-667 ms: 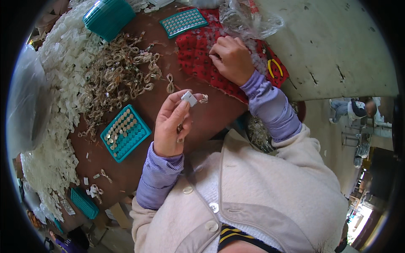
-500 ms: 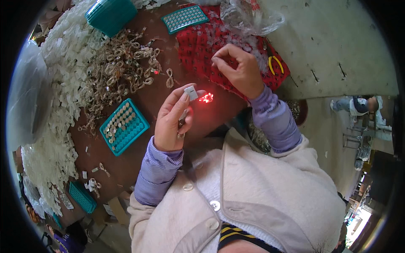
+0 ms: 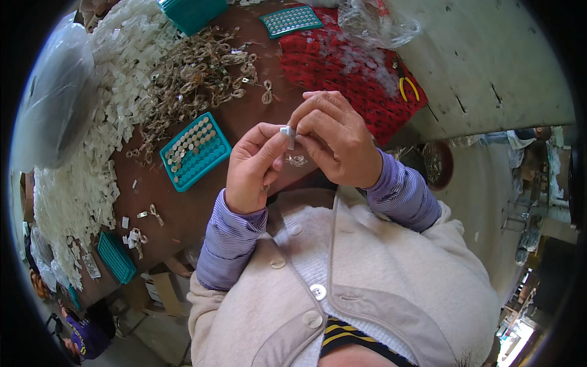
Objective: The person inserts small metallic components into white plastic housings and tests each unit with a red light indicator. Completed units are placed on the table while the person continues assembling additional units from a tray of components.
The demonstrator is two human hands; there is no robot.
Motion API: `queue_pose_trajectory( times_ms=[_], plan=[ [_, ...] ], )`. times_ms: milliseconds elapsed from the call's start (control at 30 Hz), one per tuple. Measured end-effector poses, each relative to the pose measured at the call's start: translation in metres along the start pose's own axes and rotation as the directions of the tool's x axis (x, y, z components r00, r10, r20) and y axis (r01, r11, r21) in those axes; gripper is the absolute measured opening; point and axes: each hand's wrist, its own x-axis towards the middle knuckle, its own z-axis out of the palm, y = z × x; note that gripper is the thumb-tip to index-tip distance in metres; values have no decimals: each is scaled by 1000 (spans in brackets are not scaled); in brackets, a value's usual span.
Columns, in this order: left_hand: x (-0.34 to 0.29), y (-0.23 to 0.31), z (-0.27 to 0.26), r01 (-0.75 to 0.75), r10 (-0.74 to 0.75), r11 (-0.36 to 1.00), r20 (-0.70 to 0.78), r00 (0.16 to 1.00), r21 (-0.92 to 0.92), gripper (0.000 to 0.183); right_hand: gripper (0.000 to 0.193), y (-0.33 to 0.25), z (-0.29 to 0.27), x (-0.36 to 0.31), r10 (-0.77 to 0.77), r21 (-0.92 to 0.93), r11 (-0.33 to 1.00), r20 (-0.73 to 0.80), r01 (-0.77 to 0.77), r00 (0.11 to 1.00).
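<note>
My left hand pinches a small white battery case between thumb and forefinger, its other fingers curled below. My right hand meets it from the right, thumb and fingertips closed together at the case's edge. Whatever those right fingertips hold is too small and covered to make out. A little coil of clear light string hangs just under the case, unlit. Left of my hands, a teal tray is partly filled with round button cells.
A heap of coiled light strings lies beyond the tray, beside a large pile of white plastic pieces. Red cloth carries clear bits and yellow-handled pliers. Another filled tray lies at the back.
My right hand has come from above the red cloth to the battery case in my left hand. The light string's red glow has gone out. The whole view has shifted slightly.
</note>
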Motion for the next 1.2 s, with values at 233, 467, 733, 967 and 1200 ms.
queue_pose_trajectory(
  times_ms=[233,467,733,967,1200],
  plan=[
    [-11,16,-16,-68,63,994,-62,996,-85,23,13,25,22,16,304,181,931,99,-318,947],
    [-8,22,-9,-27,-33,972,-248,968,-233,44,15,94,87,43,261,-506,841,65,-193,963],
    [0,10,-12,-4,41,990,-257,966,143,19,7,68,23,4,502,-14,862,168,-507,849],
    [-15,5,-4,-102,234,893,-258,937,438,32,3,32,23,-17,476,587,584,310,-560,823],
    [-29,8,-29,-233,555,676,-275,785,699,26,23,20,45,-5,168,-174,973,79,-152,983]
  ],
)
